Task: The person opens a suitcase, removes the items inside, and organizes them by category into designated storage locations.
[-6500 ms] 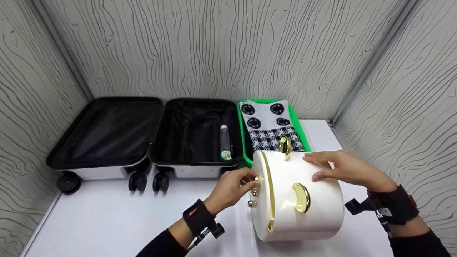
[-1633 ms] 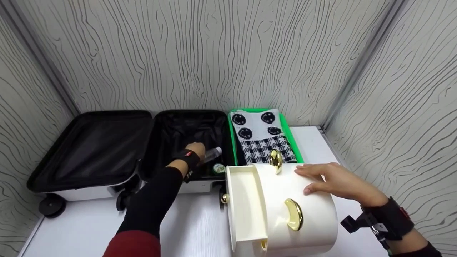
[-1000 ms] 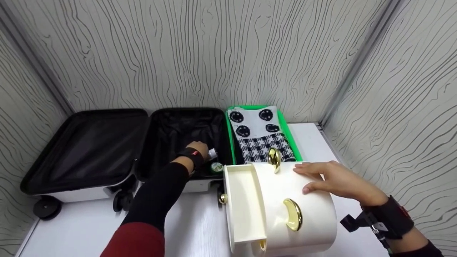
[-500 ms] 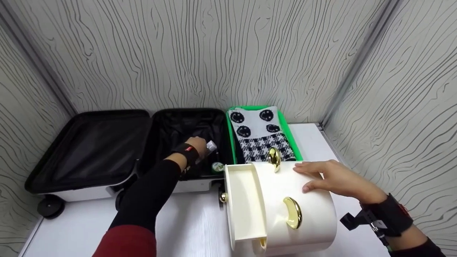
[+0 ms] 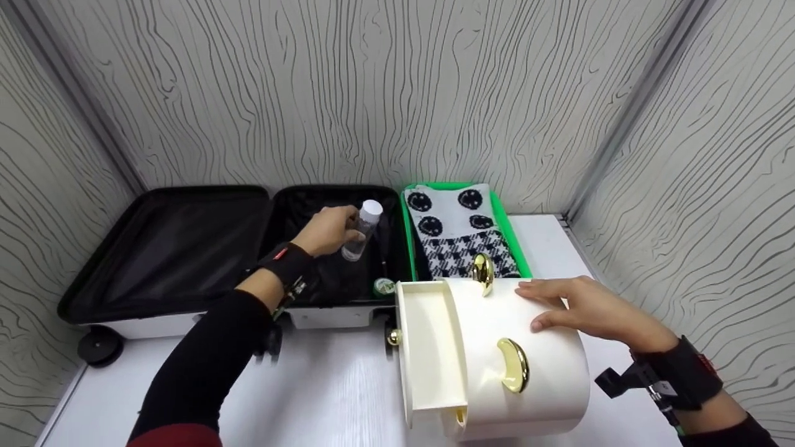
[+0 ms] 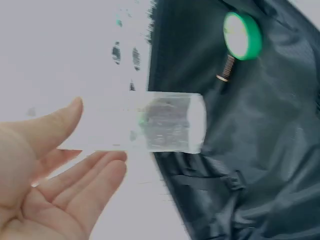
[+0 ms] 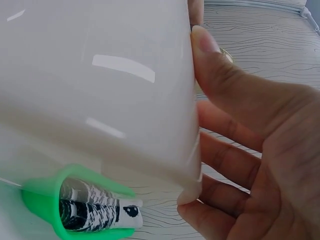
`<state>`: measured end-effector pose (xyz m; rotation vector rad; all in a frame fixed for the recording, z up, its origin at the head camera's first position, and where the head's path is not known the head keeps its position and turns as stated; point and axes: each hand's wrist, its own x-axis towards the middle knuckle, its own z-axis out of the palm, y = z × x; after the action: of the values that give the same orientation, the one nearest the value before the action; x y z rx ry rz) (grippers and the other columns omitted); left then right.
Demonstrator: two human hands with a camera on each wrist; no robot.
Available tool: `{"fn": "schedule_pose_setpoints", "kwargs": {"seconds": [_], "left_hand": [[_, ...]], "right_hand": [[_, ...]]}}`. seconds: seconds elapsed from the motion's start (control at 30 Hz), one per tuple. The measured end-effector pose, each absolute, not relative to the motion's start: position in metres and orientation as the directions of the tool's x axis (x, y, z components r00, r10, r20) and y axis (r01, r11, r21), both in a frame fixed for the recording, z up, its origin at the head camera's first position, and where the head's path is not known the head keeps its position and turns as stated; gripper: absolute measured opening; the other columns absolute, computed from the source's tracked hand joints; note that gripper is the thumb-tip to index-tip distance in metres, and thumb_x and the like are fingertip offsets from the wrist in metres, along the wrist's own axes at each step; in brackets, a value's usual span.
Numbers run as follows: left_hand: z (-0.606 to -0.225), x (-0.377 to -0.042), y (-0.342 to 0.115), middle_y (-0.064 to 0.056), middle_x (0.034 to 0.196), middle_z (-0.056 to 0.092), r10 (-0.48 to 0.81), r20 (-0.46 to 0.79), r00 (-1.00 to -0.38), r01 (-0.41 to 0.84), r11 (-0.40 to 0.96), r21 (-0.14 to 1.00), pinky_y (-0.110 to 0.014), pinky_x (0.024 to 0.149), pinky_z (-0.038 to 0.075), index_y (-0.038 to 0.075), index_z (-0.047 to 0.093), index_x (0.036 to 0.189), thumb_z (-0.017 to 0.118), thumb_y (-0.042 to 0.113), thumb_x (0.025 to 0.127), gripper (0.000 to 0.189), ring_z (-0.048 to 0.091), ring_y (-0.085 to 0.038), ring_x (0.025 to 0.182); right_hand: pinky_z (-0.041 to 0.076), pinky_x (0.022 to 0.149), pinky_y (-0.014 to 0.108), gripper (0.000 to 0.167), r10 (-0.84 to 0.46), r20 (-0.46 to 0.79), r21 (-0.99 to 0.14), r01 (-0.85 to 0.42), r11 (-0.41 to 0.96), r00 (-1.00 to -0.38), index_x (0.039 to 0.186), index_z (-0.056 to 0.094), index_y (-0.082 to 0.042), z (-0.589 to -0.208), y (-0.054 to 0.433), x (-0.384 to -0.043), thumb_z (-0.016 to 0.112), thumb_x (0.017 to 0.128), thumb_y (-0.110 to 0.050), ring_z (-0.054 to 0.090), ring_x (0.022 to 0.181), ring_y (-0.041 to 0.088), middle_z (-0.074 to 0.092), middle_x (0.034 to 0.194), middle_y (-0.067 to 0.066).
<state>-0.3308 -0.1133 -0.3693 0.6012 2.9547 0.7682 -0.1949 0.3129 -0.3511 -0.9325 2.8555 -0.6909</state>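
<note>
My left hand (image 5: 326, 230) grips a clear bottle (image 5: 362, 233) with a white cap, thumb on one side and fingers on the other. It holds the bottle tilted over the right half of the open suitcase (image 5: 323, 298). On the black lining below lie a small green-rimmed round tin (image 6: 242, 36) and a slim dark tube (image 6: 226, 68). My right hand (image 5: 587, 307) rests with spread fingers on the curved top of a white drum-shaped storage box (image 5: 522, 366) with gold handles. The box's drawer (image 5: 431, 347) is pulled out on its left side, with nothing in it.
A green basket (image 5: 512, 239) holding a folded black-and-white patterned knit (image 5: 459, 230) stands behind the storage box. The suitcase's other half (image 5: 180, 242) lies open at the left. Patterned walls (image 5: 397, 93) enclose the back and sides of the white table (image 5: 335, 385).
Earlier my left hand pinched a drawer knob; the drawer then came out. That hand reached into the suitcase and has now raised the bottle. The right hand stays on the box.
</note>
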Motion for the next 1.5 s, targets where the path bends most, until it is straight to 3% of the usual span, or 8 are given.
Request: {"fn": "schedule_pose_setpoints", "kwargs": {"seconds": [0.13,0.23,0.43,0.7,0.9,1.23,1.37,1.5], "left_hand": [[-0.355,-0.308,-0.107,-0.011,0.112,0.068,0.401,0.171,-0.900,0.431,0.760,0.485,-0.040,0.084,0.055,0.001,0.057,0.127,0.068,0.020,0.094,0.039,0.066,-0.025,0.102],[-0.348,-0.289,-0.104,-0.010,0.114,0.069,0.475,0.297,-0.829,0.559,0.726,0.400,-0.039,0.084,0.055,0.002,0.057,0.129,0.069,0.018,0.092,0.042,0.066,-0.023,0.103],[-0.338,-0.254,-0.097,-0.012,0.122,0.065,0.698,0.493,-0.519,0.803,0.596,0.001,-0.034,0.093,0.051,0.000,0.058,0.127,0.067,0.017,0.093,0.040,0.063,-0.026,0.111],[-0.332,-0.223,-0.078,-0.008,0.123,0.064,0.897,0.358,-0.258,0.777,0.413,-0.475,-0.028,0.092,0.051,0.003,0.059,0.126,0.059,0.004,0.094,0.032,0.062,-0.022,0.112],[-0.327,-0.207,-0.062,-0.006,0.118,0.065,0.963,0.218,-0.157,0.709,0.263,-0.655,-0.028,0.089,0.052,0.007,0.060,0.123,0.052,0.012,0.096,0.028,0.062,-0.019,0.105],[-0.333,-0.195,-0.018,0.007,0.089,0.065,0.999,-0.003,-0.040,0.720,0.026,-0.693,-0.024,0.065,0.054,0.017,0.063,0.100,0.050,0.016,0.096,0.014,0.064,-0.009,0.075],[-0.340,-0.193,-0.004,0.010,0.088,0.066,0.990,-0.134,-0.029,0.709,-0.074,-0.702,-0.024,0.057,0.053,0.021,0.065,0.096,0.049,0.016,0.096,0.017,0.065,-0.007,0.071],[-0.343,-0.191,0.007,0.013,0.089,0.069,0.968,-0.240,-0.080,0.750,-0.100,-0.654,-0.023,0.055,0.053,0.025,0.067,0.096,0.050,0.020,0.098,0.018,0.063,-0.004,0.070]], "right_hand": [[0.046,0.096,0.051,0.055,-0.573,0.082,-0.434,-0.546,0.716,-0.816,0.126,0.068,-0.013,-0.352,0.314,-0.194,0.075,0.082,-0.045,0.057,0.120,0.033,0.064,0.129,0.003],[0.046,0.096,0.051,0.055,-0.572,0.075,-0.431,-0.544,0.720,-0.817,0.126,0.068,-0.013,-0.353,0.313,-0.195,0.075,0.082,-0.046,0.057,0.120,0.033,0.064,0.129,0.002],[0.045,0.096,0.052,0.056,-0.571,0.059,-0.433,-0.536,0.725,-0.819,0.127,0.067,-0.014,-0.350,0.312,-0.196,0.074,0.082,-0.047,0.056,0.121,0.032,0.063,0.130,0.001],[0.044,0.097,0.052,0.057,-0.560,0.056,-0.427,-0.527,0.735,-0.827,0.127,0.067,-0.015,-0.347,0.311,-0.196,0.074,0.082,-0.047,0.056,0.122,0.033,0.062,0.131,0.001],[0.044,0.098,0.052,0.058,-0.540,0.045,-0.421,-0.506,0.753,-0.841,0.128,0.067,-0.017,-0.344,0.310,-0.197,0.075,0.081,-0.049,0.055,0.123,0.032,0.062,0.131,0.000],[0.042,0.099,0.052,0.057,-0.534,0.042,-0.447,-0.494,0.746,-0.844,0.127,0.067,-0.016,-0.345,0.312,-0.196,0.076,0.080,-0.047,0.055,0.123,0.033,0.062,0.131,0.002],[0.043,0.100,0.048,0.057,-0.529,0.028,-0.453,-0.483,0.749,-0.848,0.128,0.067,-0.016,-0.346,0.312,-0.194,0.075,0.081,-0.047,0.055,0.124,0.031,0.062,0.132,0.001],[0.044,0.100,0.046,0.056,-0.541,0.031,-0.445,-0.496,0.745,-0.840,0.128,0.067,-0.016,-0.346,0.312,-0.193,0.075,0.081,-0.046,0.055,0.123,0.031,0.062,0.132,0.001]]}}
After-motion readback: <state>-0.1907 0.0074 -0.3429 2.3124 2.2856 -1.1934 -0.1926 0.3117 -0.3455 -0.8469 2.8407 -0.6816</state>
